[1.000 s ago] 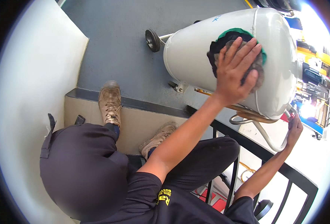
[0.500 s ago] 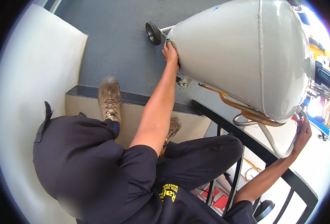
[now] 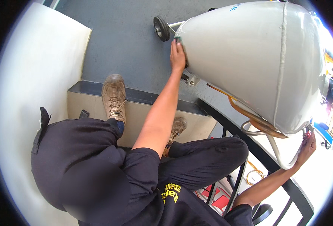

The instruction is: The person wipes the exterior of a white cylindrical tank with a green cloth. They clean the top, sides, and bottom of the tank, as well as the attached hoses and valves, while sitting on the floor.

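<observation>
Grey floor (image 3: pixel 125 45), a pale tank (image 3: pixel 241 56) on it with a black wheel (image 3: pixel 161 28), beige step (image 3: pixel 138 116) alongside (dark-edged), brown shoe (image 3: pixel 114 97) resting across that edge.

one tank (image 3: pixel 241 60), two shoes (image 3: pixel 114 94)

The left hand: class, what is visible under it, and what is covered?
Under the left hand, part of a dark cloth shows against the pale tank; the rest and the surface beneath are covered.

Left hand (image 3: pixel 177 58) — cloth (image 3: pixel 186 61) against tank (image 3: pixel 241 56)
</observation>
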`<state>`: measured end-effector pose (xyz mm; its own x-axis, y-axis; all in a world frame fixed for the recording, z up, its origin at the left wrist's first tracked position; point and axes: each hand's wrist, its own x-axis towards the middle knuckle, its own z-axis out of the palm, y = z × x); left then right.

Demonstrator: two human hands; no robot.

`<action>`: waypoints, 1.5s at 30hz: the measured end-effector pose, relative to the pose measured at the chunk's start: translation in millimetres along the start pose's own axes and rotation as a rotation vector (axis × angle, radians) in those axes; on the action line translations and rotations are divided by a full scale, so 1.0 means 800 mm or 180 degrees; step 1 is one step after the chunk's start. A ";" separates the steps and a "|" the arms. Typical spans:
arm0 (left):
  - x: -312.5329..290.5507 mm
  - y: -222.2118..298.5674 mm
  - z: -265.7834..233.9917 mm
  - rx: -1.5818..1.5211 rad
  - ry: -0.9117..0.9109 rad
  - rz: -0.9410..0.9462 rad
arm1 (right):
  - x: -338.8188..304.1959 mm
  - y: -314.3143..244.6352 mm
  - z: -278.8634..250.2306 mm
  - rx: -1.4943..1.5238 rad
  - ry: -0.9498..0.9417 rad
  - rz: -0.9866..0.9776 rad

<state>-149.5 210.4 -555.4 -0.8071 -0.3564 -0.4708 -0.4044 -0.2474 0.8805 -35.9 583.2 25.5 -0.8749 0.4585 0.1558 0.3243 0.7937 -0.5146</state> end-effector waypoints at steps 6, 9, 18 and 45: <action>-0.101 -0.088 0.040 -0.0435 0.0254 -0.0369 | 0.007 0.012 -0.009 -0.0015 -0.0052 -0.0066; -0.117 0.001 0.052 -0.0821 0.0434 0.0010 | 0.000 0.021 -0.031 -0.0141 0.0073 0.0085; 0.118 0.164 0.048 -0.0022 -0.1203 0.1397 | 0.011 0.005 -0.014 0.0010 -0.0227 -0.0039; -0.184 0.413 0.033 -0.0774 -0.0631 0.3670 | -0.012 -0.007 0.016 0.0459 0.0248 -0.0290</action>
<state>-176.1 205.0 -193.6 -0.7020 -0.3405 0.6255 0.6766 -0.0448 0.7350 -33.7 569.0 15.8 -0.8660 0.4213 0.2692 0.1851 0.7704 -0.6101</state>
